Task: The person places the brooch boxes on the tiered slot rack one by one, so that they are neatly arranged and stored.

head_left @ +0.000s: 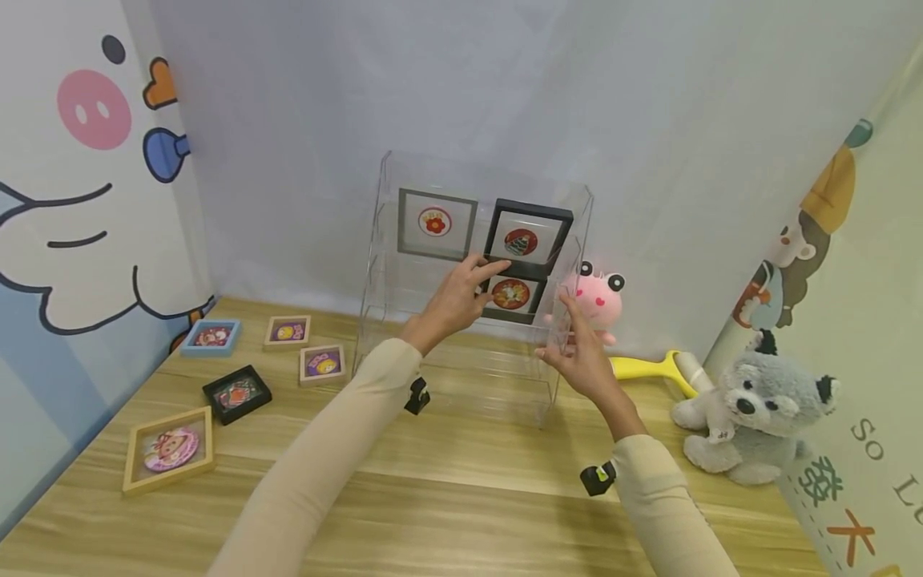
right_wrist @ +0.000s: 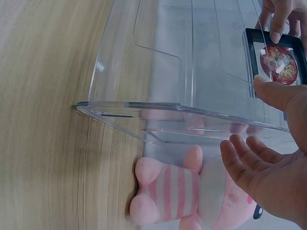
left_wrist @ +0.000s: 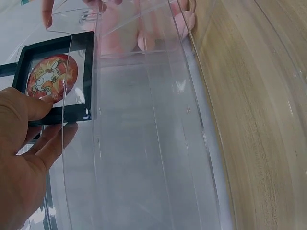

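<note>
A clear acrylic tiered rack stands against the back curtain. My left hand holds a small black frame with a round red badge at the rack's middle tier. In the left wrist view, the thumb of my left hand lies on the frame's front, its other fingers beneath and behind. My right hand is at the rack's right side, fingers fairly straight; in the right wrist view its thumb overlaps the frame's edge, contact unclear. Above are a grey frame with a flower badge and a black frame with a tree badge.
Left on the wooden table lie a blue frame, a black frame, two small wooden frames and a larger one. Right of the rack are a pink plush, a yellow-handled object and a grey plush dog.
</note>
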Motion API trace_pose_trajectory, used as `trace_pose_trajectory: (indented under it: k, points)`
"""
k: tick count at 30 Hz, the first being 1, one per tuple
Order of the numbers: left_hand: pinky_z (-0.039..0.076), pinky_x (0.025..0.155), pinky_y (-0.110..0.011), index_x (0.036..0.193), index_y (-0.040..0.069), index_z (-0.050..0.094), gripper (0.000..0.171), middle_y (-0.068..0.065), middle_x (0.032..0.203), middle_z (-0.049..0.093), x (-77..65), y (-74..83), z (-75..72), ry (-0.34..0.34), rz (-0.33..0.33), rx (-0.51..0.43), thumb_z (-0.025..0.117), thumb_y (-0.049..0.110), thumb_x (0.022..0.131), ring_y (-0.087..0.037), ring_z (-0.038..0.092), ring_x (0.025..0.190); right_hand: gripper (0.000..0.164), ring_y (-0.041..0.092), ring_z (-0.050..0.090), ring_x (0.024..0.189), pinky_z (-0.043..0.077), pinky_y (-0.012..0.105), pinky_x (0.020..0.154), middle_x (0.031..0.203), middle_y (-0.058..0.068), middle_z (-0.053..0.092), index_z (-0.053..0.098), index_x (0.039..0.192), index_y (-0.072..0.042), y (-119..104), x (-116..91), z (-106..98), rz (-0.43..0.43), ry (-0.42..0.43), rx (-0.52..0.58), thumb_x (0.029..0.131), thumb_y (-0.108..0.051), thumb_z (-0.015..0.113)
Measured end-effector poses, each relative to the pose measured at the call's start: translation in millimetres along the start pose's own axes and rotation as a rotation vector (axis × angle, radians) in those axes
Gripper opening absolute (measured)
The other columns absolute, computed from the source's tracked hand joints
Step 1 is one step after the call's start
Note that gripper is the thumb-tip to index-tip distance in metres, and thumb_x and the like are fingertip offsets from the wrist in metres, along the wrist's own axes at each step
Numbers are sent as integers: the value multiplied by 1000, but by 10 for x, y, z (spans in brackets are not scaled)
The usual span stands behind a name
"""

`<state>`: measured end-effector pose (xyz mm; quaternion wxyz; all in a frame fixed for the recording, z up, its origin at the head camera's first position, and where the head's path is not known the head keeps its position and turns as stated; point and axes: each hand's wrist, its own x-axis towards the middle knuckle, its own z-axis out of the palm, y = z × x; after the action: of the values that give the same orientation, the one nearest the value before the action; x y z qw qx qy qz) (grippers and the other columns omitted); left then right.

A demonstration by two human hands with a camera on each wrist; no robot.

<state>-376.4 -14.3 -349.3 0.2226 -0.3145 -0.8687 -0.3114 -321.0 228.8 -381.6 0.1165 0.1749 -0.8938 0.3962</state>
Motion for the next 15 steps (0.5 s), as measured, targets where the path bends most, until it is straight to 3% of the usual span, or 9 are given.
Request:
trace_pose_trajectory:
  k: [10, 15]
  points:
    - [58, 79, -35, 146, 11, 51, 60, -21, 127, 52, -67, 6, -14, 35, -48, -57, 71, 1, 90, -30, 63, 102, 94, 50, 62, 113, 57, 55, 88, 150, 24, 46, 19, 159, -20, -1, -6, -2, 7, -9, 17, 86, -5, 76]
    - [58, 83, -40, 143, 8, 53, 58, -24, 129, 49, -152, -11, -49, 116, -21, -112, 70, -2, 89, -36, 62, 103, 94, 51, 59, 116, 56, 56, 90, 158, 22, 33, 19, 159, -20, 6, -5, 3, 9, -9, 1, 86, -7, 76]
